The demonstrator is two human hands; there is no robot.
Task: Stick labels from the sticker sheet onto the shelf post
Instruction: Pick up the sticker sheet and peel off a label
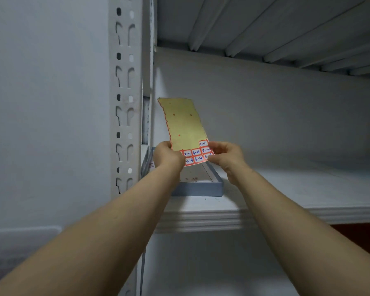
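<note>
Few labels (198,155) remain between left hand (166,157) and right hand (226,155), both pinching the sticker sheet (185,124), bare above them.

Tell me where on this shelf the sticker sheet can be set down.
Free: the shelf board right of the grey tray, back to the wall; also a narrow strip between the tray and the board's front edge. Crowded: the left corner by the post, filled by the tray.
</note>
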